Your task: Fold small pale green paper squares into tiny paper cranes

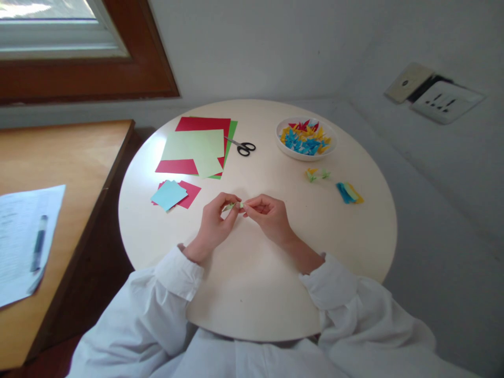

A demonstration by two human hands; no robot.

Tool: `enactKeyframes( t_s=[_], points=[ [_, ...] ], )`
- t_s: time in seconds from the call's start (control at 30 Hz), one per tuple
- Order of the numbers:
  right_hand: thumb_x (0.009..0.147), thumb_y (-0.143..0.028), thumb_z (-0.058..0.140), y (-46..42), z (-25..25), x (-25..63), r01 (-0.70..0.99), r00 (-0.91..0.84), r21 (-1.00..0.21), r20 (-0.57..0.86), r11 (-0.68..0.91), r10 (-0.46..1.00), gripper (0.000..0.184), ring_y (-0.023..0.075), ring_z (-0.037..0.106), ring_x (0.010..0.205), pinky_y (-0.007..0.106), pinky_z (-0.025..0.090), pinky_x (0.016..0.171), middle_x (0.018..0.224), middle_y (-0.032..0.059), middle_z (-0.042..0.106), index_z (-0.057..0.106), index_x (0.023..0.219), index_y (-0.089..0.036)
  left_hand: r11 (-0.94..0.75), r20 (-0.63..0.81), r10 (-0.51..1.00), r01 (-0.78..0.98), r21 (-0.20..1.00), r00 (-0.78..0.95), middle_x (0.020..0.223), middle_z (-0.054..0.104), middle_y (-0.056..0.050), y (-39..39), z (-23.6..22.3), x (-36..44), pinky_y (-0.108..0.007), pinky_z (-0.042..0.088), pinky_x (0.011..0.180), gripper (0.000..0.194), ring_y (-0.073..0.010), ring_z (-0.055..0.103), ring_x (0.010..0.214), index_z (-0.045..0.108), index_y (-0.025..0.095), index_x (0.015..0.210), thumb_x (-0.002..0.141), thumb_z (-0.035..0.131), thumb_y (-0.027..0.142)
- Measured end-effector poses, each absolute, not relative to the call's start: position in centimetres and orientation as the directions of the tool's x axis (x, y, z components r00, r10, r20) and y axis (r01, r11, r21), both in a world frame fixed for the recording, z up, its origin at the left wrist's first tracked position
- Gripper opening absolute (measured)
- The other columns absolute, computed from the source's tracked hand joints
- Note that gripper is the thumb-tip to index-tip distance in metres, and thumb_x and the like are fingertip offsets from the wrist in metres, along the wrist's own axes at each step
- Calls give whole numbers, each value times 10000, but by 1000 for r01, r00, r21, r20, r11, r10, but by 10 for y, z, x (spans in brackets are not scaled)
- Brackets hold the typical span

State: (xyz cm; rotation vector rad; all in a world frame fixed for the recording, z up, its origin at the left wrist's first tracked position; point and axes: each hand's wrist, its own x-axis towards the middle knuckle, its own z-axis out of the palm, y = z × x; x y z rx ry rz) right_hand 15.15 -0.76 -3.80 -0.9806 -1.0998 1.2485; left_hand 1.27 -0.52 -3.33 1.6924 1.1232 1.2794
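Paper piece (pixel 231 207), small, pale green, seemingly folded, in front of the person over the round surface (pixel 252 294). Head view, the only one. Left hand (pixel 216 221): closed, thumb and fingers gripping the paper piece, most of its visible part on this side. Right hand (pixel 271 216): fingertips pinched together at the other end, gripping that tip; remaining fingers curled in. Exact folds too small to read, partly hidden by fingers.

Key relation: the paper piece lies right of the left palm and left of the right palm, bridging both sets of fingertips. Long axis looks roughly sideways, hand to hand, though fingers cover part of it. Neither hand clearly nearer; both touch.

Around the hands: scissors (pixel 244 149) straight ahead of the gap between them, blades touching the large coloured sheets (pixel 192 146), which lie ahead and left of the left hand. Cut squares (pixel 168 195) just left of the left hand, slightly ahead. White bowl (pixel 305 157) ahead and right of the right hand, holding red, yellow and blue folded shapes (pixel 305 142). Loose green-and-yellow pieces (pixel 312 176) on the near side of the bowl, apart from it; small coloured papers (pixel 348 193) farther right of the right hand.
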Motion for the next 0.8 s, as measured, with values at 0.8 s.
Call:
enactKeyframes(
  t_s=[0.8],
  points=[
    [632, -276, 719, -9, -38, 151, -189, -5, -979, 75, 72, 997, 150, 116, 636, 589, 256, 524, 588, 623, -16, 659, 613, 630, -170, -386, 360, 922, 336, 859, 140, 794, 640, -48, -5, -33, 11, -266, 502, 657, 70, -147, 620, 733, 592, 173, 827, 805, 534, 205]
  ],
)
